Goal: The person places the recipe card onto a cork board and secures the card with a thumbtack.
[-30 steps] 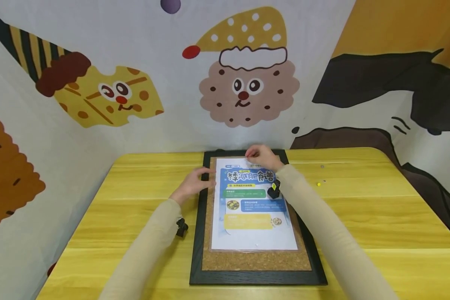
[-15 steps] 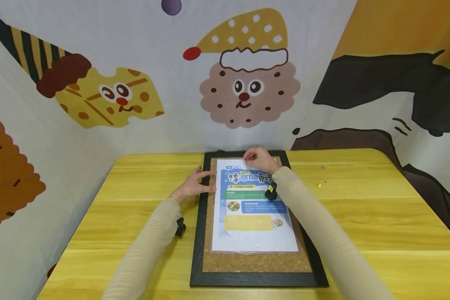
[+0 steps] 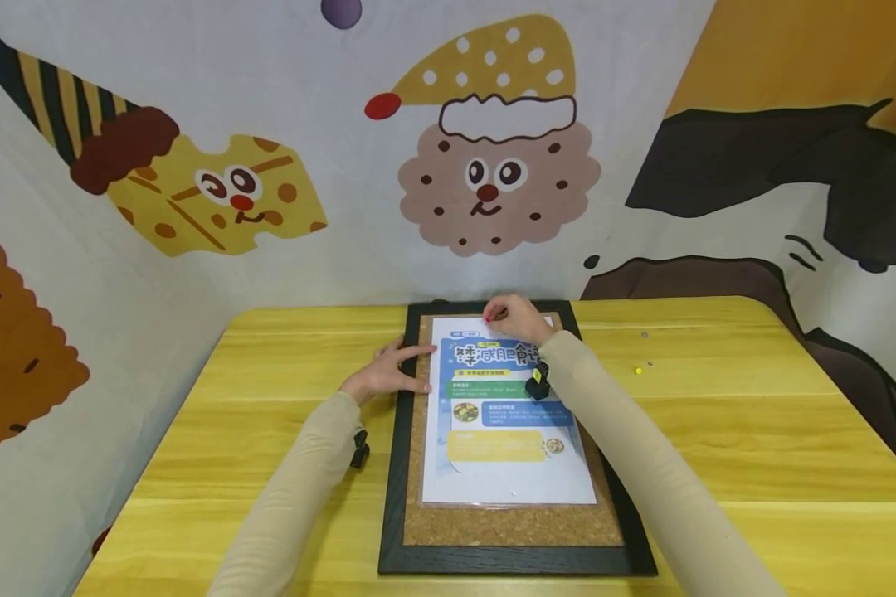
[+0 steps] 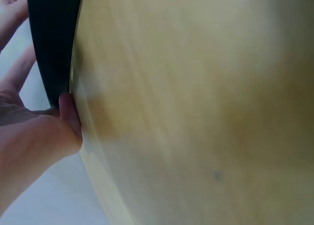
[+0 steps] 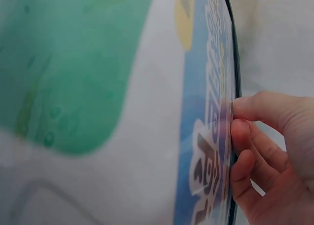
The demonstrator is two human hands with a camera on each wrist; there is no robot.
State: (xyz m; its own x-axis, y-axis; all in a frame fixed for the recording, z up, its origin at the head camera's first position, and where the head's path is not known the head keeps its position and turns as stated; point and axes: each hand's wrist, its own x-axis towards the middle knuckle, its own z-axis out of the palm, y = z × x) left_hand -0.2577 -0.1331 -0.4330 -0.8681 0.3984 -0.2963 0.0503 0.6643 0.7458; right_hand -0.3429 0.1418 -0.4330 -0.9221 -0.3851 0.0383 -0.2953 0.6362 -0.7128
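My right hand (image 3: 518, 318) pinches a small red pin (image 3: 488, 318) at the top middle of a printed poster (image 3: 485, 481). In the right wrist view, the thumb and fingertips (image 5: 240, 132) come together right at the poster's surface; the pin is hidden there. The poster, in a clear sleeve, lies on a cork board (image 3: 508, 527) with a black frame (image 3: 518, 560). My left hand (image 3: 384, 371) rests over the frame's left side, thumb and index finger spread toward the poster's left edge. In the left wrist view, a fingertip (image 4: 70, 110) lies against the frame's outer edge.
On the wooden table (image 3: 754, 448), right of the board, lie a small yellow piece (image 3: 638, 371) and tiny silvery pieces (image 3: 645, 334). A white cloth (image 3: 343, 274) printed with cartoon foods hangs behind the table's far edge.
My right fingertips have shifted slightly left and down along the poster's top, and the red pin shows more. My left thumb and index finger have spread wider, reaching the poster's edge.
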